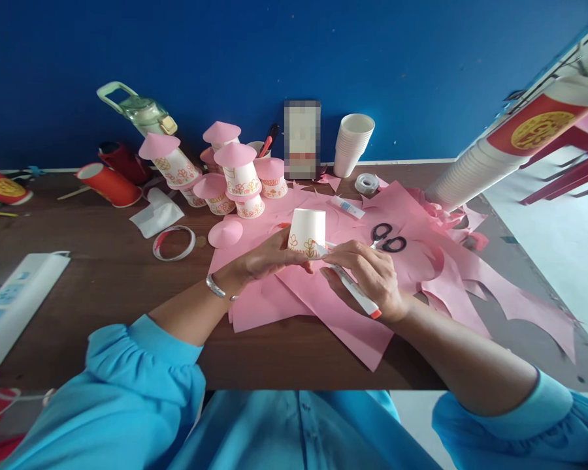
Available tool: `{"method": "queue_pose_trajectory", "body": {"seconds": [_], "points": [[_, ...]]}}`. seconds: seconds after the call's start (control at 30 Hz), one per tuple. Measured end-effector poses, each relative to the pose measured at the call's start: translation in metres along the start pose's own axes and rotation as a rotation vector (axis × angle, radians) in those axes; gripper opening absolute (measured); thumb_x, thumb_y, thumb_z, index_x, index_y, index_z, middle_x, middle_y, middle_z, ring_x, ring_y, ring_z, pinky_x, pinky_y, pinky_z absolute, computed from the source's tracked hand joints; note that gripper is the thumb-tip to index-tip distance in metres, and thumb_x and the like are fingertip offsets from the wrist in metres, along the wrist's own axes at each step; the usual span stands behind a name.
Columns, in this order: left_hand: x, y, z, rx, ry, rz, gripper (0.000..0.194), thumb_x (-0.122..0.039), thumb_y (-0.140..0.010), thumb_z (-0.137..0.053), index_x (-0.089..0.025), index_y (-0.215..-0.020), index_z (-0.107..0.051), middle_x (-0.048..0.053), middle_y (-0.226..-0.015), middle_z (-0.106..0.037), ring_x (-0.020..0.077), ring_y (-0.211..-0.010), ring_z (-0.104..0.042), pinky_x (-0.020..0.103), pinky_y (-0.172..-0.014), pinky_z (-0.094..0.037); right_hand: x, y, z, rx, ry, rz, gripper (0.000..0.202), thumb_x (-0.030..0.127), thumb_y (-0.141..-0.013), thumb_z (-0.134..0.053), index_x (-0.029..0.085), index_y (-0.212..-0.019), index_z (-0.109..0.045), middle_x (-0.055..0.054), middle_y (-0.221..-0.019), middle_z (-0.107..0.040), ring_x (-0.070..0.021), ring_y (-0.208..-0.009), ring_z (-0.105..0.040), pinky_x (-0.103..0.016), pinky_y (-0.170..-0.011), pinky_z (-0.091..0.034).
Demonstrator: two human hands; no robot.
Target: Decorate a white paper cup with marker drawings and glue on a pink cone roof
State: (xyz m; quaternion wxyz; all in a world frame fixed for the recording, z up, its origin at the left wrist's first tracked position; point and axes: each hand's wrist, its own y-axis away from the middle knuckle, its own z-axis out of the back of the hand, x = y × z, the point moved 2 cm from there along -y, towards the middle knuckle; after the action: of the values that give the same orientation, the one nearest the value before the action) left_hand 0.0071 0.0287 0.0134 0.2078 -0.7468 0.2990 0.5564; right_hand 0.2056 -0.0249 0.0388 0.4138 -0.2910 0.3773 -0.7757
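My left hand (267,261) holds an upside-down white paper cup (307,230) with a flower print, over pink paper sheets (343,313). My right hand (370,274) grips a white glue stick with an orange end (357,297), its tip at the cup's lower rim. Black-handled scissors (388,238) lie just behind my right hand. A loose pink paper cone (225,233) rests on the table left of the cup.
Several flower-print cups topped with pink cones (238,173) stand at the back, beside a stack of white cups (353,143), a tape roll (367,183) and red cups (108,184). A long cup stack (475,170) lies at the right. A power strip (14,303) sits at the left.
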Motion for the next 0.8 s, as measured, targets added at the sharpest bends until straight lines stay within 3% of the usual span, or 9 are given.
{"method": "queue_pose_trajectory", "body": {"seconds": [0.43,0.8], "points": [[-0.0005,-0.0017,-0.0015,-0.010,-0.065,0.032,0.039,-0.041,-0.080,-0.091,-0.016,-0.103,-0.071,0.005,-0.098,-0.071,0.0174,-0.088,-0.067,0.032,-0.077,-0.060,-0.0007,0.0003,-0.0009,-0.037,-0.007,-0.033,0.021,0.008,-0.096,-0.066,0.021,-0.113,-0.064,-0.003,-0.088,-0.075,-0.0173,-0.073,-0.072,-0.028,-0.063,-0.059],[0.0034,-0.0014,0.0028,0.015,-0.036,-0.010,0.040,-0.035,-0.081,-0.091,-0.018,-0.109,-0.068,0.005,-0.104,-0.071,0.0195,-0.097,-0.069,0.032,-0.082,-0.061,0.0032,0.0000,-0.0008,-0.017,0.014,-0.018,0.021,0.008,-0.097,-0.067,0.021,-0.112,-0.061,-0.003,-0.087,-0.074,-0.0164,-0.071,-0.071,-0.027,-0.061,-0.058]]}}
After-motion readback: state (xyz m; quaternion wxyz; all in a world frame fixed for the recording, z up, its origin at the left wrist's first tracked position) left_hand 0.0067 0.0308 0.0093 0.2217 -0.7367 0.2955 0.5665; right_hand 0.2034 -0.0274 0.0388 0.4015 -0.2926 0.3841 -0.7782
